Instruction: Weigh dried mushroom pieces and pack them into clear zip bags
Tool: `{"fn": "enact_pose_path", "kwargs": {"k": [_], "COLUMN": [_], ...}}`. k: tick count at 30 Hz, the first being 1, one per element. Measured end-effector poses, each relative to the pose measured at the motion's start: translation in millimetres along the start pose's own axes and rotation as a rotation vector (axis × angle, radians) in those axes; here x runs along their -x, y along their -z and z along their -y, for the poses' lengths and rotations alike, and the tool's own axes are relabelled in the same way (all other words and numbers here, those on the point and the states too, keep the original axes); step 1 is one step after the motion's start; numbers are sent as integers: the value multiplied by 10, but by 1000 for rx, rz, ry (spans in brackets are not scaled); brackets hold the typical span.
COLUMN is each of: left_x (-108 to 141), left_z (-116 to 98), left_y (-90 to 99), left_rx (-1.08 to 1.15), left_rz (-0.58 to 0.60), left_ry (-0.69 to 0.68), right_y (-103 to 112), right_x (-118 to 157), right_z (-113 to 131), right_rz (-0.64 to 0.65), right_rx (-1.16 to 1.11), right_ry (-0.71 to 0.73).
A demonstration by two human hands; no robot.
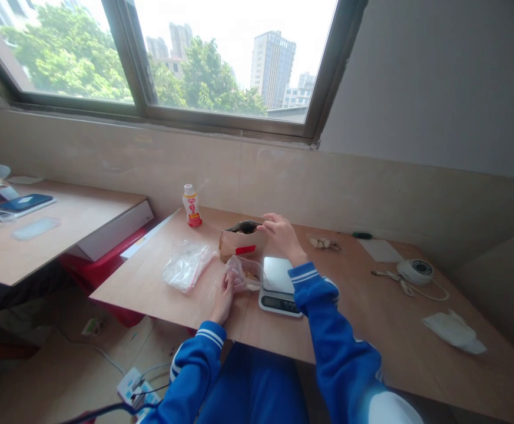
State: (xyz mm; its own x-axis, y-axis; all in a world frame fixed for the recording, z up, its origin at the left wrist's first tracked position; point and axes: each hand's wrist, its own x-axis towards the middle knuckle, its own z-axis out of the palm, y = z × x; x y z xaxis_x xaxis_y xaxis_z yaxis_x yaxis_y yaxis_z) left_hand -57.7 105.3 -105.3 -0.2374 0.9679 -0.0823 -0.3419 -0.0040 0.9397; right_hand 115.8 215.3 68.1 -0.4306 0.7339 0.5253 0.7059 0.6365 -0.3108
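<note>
Wooden table (349,306) below a window, seen from the seat of a person in a blue jacket with white cuff stripes; clock directions are taken from the kitchen scale (278,274) near the table's middle. The scale's silver plate is bare. At 11 o'clock, just beyond the scale, a brown paper bag (230,244) with a red patch stands open at the top, its inside dark. The right hand (282,235), at 12 o'clock, reaches over to the bag's right rim, fingers bent against it; whether they pinch the rim, I cannot tell. At 10 o'clock, beside the scale and in front of the paper bag, lies a clear bag (241,272) holding pale pieces. The left hand (224,297) grasps its left edge between thumb and fingers. Farther out toward 10 o'clock are crumpled plastic bags (185,266) and, behind them, an upright white and red bottle (192,207). A small clear packet (324,242) lies at 1 o'clock, a sheet of paper (379,250) between 2 and 3, a round white device (409,271) with a cable at 3, and a white crumpled item (453,331) toward 4 o'clock
</note>
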Motion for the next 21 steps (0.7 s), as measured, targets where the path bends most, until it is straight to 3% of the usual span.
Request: {"fn": "enact_pose_path", "kwargs": {"k": [6, 10, 12, 14, 16, 21], "left_x": [9, -9, -12, -12, -13, -27], "left_z": [-30, 3, 16, 18, 14, 13], "left_y": [-22, -13, -14, -18, -21, -10], "left_rx": [-4, 43, 81, 95, 112, 100], "left_rz": [-44, -59, -52, -60, -56, -45], "left_ry": [20, 6, -2, -2, -2, -10], "right_y": [-35, 47, 38, -37, -172, -554], "right_x": [-1, 207, 371, 526, 641, 743], "right_z": [23, 306, 440, 504, 495, 390], "right_rz": [-95, -321, -180, 119, 345, 447], "right_rx": [136, -131, -335, -444, -416, -218], "right_ry": [-11, -10, 26, 48, 8, -49]}}
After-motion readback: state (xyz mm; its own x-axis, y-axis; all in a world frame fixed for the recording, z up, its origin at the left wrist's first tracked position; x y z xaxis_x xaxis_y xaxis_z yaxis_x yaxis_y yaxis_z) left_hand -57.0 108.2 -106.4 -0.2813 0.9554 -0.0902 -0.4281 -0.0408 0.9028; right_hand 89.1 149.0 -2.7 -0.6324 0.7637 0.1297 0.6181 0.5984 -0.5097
